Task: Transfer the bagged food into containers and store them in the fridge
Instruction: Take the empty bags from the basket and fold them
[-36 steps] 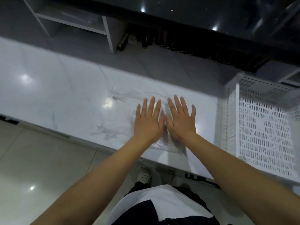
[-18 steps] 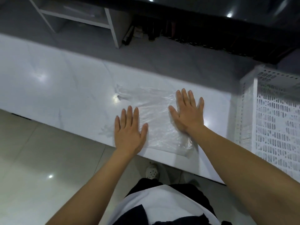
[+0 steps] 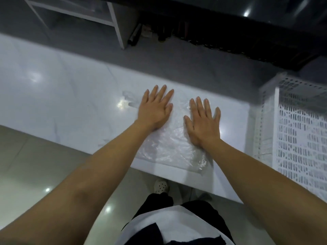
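Observation:
An empty clear plastic bag (image 3: 169, 147) lies flat on the white countertop (image 3: 70, 103), close to its front edge. My left hand (image 3: 154, 108) presses flat on the bag's far left part with straight fingers. My right hand (image 3: 203, 124) lies flat on the bag's right side, fingers spread. The bag's handles (image 3: 128, 99) stick out to the left of my left hand. No food or container is in view.
A white perforated plastic crate (image 3: 292, 129) stands on the counter at the right. A white shelf unit (image 3: 113, 23) and dark items stand at the back. The counter's front edge (image 3: 168, 175) runs just beyond my legs, above a tiled floor.
My left hand has slid from the bag's near left corner up to its far left part. My right hand has moved slightly toward me on the bag's right side.

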{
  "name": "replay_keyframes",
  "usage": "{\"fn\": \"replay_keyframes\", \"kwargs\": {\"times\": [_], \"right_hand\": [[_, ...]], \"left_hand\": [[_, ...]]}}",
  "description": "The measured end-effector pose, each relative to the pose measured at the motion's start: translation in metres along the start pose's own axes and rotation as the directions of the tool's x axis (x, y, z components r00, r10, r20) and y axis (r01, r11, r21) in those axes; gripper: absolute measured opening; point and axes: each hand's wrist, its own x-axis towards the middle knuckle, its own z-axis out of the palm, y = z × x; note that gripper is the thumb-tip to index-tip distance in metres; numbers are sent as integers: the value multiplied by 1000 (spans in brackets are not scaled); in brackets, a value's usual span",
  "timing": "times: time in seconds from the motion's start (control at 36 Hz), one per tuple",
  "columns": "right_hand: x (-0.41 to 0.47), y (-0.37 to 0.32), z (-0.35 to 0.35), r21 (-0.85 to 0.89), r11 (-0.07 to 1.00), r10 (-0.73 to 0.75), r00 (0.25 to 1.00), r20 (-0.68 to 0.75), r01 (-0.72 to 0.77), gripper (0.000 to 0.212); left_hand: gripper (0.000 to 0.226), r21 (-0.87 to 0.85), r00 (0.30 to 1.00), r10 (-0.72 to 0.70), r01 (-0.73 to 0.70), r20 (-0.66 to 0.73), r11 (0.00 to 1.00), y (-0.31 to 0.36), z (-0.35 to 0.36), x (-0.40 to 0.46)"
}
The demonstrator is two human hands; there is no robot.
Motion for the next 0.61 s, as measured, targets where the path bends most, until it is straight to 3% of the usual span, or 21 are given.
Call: {"fn": "replay_keyframes", "kwargs": {"times": [0.14,0.33,0.42,0.53,0.61], "right_hand": [[1,2,2,-31,1000,5,1000,19,-5,70],[1,2,-4,-20,1000,-5,998,68,7,68],[1,4,-11,136,991,-2,1000,22,-1,63],[-8,9,-22,493,858,208,975,-80,-143,50],[-13,17,-28,531,825,252,967,-45,-190,37]], "left_hand": [[60,-8,993,-118,118,-22,993,-40,-7,-4],[63,-20,994,-106,106,20,994,-44,-14,-6],[61,-69,999,-43,43,-8,997,-39,-28,4],[49,-156,982,189,-184,19,970,-22,-43,16],[37,-170,975,220,-213,24,962,-12,-44,21]]}}
